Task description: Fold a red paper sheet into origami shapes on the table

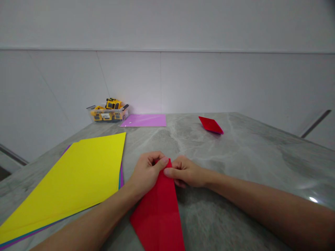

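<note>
A folded red paper point(159, 212) lies on the grey marble table point(248, 157) in front of me, narrowing to a point at its far end. My left hand point(145, 174) is curled over that far tip, thumb pressing on it. My right hand point(187, 171) meets it from the right, fingers closed and pinching the same tip. Both hands rest on the tabletop.
A stack of coloured sheets with yellow on top point(73, 177) lies at the left. Farther back are a purple sheet point(145, 120), a small folded red paper piece point(210, 125), and a clear tub of yellow toy vehicles point(108, 112) against the white wall.
</note>
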`<state>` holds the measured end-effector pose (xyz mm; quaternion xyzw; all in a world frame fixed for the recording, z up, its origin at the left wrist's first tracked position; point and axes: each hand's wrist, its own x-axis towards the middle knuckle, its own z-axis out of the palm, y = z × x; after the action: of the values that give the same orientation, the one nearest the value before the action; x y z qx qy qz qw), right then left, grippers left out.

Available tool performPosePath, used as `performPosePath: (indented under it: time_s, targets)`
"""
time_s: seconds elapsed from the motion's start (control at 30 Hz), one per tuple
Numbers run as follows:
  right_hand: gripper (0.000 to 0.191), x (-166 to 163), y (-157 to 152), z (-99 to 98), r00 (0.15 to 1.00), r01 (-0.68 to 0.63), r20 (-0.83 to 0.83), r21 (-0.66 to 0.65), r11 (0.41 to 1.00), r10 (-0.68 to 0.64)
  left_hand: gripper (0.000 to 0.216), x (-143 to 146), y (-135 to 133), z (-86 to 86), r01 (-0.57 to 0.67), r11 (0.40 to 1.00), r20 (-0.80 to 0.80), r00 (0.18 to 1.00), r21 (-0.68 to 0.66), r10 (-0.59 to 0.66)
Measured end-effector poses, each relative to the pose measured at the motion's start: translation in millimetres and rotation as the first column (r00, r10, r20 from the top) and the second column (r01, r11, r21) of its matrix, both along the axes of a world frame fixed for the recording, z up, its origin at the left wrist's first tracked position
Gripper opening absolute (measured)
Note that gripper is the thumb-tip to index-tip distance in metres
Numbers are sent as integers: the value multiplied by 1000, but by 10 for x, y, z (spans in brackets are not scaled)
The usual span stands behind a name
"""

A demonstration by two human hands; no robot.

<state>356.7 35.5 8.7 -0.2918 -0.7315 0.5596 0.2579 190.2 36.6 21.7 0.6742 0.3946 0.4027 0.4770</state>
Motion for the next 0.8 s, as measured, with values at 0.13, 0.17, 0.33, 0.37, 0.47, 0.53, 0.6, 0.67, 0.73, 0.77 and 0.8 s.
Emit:
performPosePath:
  time_s: [0.13,0.17,0.33,0.37,0.47,0.53,0.6,0.67,0.73,0.77,0.8]
  targets:
    - [55,-43,-80,26,999,-25,46,-54,998,28,29,-17,15,2,-44,997,-31,998,67,47]
    - [54,-44,-80,26,997,-68,29,-81,994,70,29,-18,16,10,13,998,-66,998,65,-8]
    - [53,-47,-44,-5,988,-154,-30,-167,974,151,31,-3,2,60,126,991,-110,987,37,-121]
    - [53,-55,-45,-11,992,-126,-23,-170,977,124,31,0,-4,64,81,996,-85,993,39,-77]
    - [56,-93,-62,-14,998,-54,-17,-157,986,52,30,3,-17,53,-72,997,-17,997,21,72]
    - [58,-116,-68,-5,1000,-20,-14,-135,991,19,28,2,-15,35,-164,986,31,986,-6,164]
    - [59,-128,-65,9,1000,15,-16,-120,993,-17,27,-2,-2,24,-235,971,84,968,-34,237]
    - [58,-128,-60,23,999,27,-18,-120,992,-30,27,-17,27,28,-289,956,123,948,-48,292]
    - [56,-118,-61,40,1000,18,-16,-140,990,-20,28,-49,71,46,-339,939,143,928,-58,344]
    - [55,-113,-64,50,1000,7,-18,-157,988,-10,28,-70,96,58,-360,931,149,919,-63,365]
    - [54,-107,-68,59,1000,-5,-21,-173,985,1,28,-93,121,69,-375,924,154,912,-70,381]
